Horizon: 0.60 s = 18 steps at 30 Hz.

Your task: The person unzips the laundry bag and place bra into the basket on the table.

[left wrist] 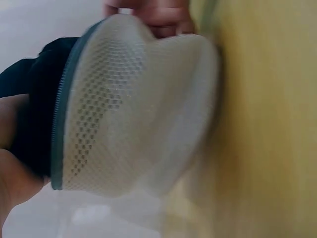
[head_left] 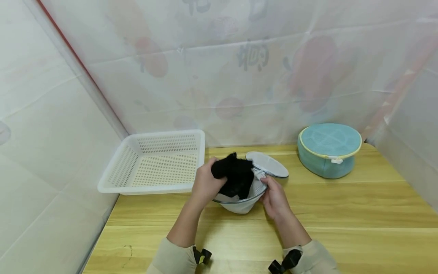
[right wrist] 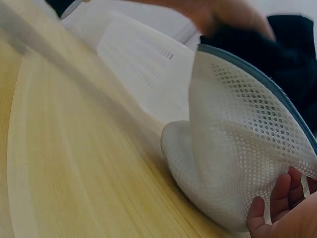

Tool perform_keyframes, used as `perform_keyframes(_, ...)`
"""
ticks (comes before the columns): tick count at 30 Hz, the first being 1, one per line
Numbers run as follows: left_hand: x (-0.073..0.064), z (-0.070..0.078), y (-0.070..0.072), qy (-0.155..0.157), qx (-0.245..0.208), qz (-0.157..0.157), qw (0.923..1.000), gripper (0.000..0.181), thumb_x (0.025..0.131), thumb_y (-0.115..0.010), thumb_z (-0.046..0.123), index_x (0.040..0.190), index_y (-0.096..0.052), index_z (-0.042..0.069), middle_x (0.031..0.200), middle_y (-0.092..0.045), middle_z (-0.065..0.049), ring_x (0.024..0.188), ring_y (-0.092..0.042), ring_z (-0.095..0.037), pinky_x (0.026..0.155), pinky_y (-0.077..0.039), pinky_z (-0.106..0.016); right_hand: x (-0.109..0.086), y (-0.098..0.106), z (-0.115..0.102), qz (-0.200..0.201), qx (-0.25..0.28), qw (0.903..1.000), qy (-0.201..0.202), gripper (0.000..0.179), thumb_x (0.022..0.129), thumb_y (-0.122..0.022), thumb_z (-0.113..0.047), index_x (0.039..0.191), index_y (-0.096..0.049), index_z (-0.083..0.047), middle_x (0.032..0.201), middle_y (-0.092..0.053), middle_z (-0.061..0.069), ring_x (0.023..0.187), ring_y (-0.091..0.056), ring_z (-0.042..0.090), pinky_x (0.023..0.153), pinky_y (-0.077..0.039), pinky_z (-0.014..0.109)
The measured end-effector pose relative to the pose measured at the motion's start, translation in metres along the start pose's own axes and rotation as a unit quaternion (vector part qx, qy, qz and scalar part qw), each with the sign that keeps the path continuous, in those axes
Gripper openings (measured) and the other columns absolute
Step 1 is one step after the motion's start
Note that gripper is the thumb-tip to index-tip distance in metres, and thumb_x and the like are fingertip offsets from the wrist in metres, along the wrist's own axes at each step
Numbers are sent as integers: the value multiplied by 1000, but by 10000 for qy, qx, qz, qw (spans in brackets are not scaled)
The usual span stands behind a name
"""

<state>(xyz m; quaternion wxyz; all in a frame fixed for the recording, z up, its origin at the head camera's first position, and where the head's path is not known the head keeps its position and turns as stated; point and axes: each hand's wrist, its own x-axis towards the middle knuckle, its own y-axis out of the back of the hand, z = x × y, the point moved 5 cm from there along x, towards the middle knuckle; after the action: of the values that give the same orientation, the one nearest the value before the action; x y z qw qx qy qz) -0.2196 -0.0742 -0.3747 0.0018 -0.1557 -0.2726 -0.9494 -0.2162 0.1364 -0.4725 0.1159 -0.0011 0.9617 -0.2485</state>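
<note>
A bundle of black cloth (head_left: 236,175) is gripped by my left hand (head_left: 207,182), at the mouth of a white mesh laundry bag (head_left: 241,206). The cloth's lower part sits inside the bag's grey zipped rim. My right hand (head_left: 275,198) pinches the bag's right edge near the rim. The bag's round lid (head_left: 267,163) lies folded back behind it. In the left wrist view the mesh side (left wrist: 114,109) bulges and its base is near the table. The right wrist view shows my right fingers (right wrist: 281,196) against the mesh wall.
A white plastic basket (head_left: 198,186) with slotted walls stands at the back left of the wooden table (head_left: 342,236). A blue zipped mesh bag (head_left: 330,152) with yellow trim stands at the back right. Printed sheeting (head_left: 205,76) hangs behind the table.
</note>
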Motion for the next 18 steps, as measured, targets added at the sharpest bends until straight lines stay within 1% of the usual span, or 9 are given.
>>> perform_keyframes(2,2,3,12,46,-397,349,9986,28,79,-74,0,106,-68,7,100,-73,-10,91,-68,-25,81,-58,-43,1,0,1,43,-92,9999,49,27,105,-38,-12,98,-62,-20,92,-70,-12,87,-65,5,77,-51,25)
perform_keyframes(3,3,5,18,90,-625,541,9965,28,78,-73,0,105,-68,6,99,-72,-11,89,-66,-24,80,-57,-42,1,0,1,48,-130,9999,58,27,105,-39,-12,96,-63,-20,91,-69,-11,86,-64,5,75,-51,25)
perform_keyframes(5,4,6,33,183,-1048,935,9899,29,76,-72,-1,104,-68,4,99,-70,-12,88,-62,-22,79,-55,-39,1,0,1,94,-225,9997,78,26,105,-40,-12,94,-62,-19,88,-68,-10,83,-63,6,72,-50,25)
perform_keyframes(6,5,7,41,211,-1201,1139,9860,28,76,-72,-1,103,-68,3,98,-70,-13,87,-61,-22,78,-54,-38,1,0,2,119,-279,9995,79,25,105,-41,-12,95,-63,-19,89,-68,-9,82,-62,6,72,-50,25)
perform_keyframes(8,6,8,60,224,-1332,1521,9791,29,74,-73,-1,103,-68,0,98,-69,-16,88,-60,-22,80,-53,-37,1,0,1,158,-361,9992,32,18,105,-43,-14,102,-61,-17,93,-67,-8,85,-61,7,74,-49,25)
perform_keyframes(10,8,7,79,266,-1233,1857,9745,31,75,-73,-2,106,-68,-1,100,-70,-17,89,-61,-22,80,-52,-35,1,-1,0,236,-433,9988,22,15,105,-45,-15,109,-60,-14,98,-66,-7,87,-60,7,77,-49,25)
perform_keyframes(12,10,4,98,246,-1067,2096,9716,32,76,-73,-2,108,-67,-2,102,-70,-19,91,-62,-23,82,-52,-35,1,0,-1,289,-507,9983,39,15,106,-46,-16,111,-59,-11,103,-64,-6,89,-59,6,79,-49,24)
perform_keyframes(15,12,-6,119,318,-603,2277,9713,31,82,-71,0,112,-65,-1,105,-70,-18,92,-63,-26,82,-50,-37,1,2,-3,386,-579,9976,59,16,106,-46,-17,114,-59,-9,106,-62,-4,90,-58,6,80,-49,24)
perform_keyframes(18,13,-20,132,442,-25,2313,9719,27,87,-68,3,114,-63,0,108,-69,-18,95,-63,-31,84,-51,-43,0,4,-4,420,-644,9970,35,20,107,-46,-17,120,-57,-7,108,-62,-4,90,-58,6,79,-49,24)
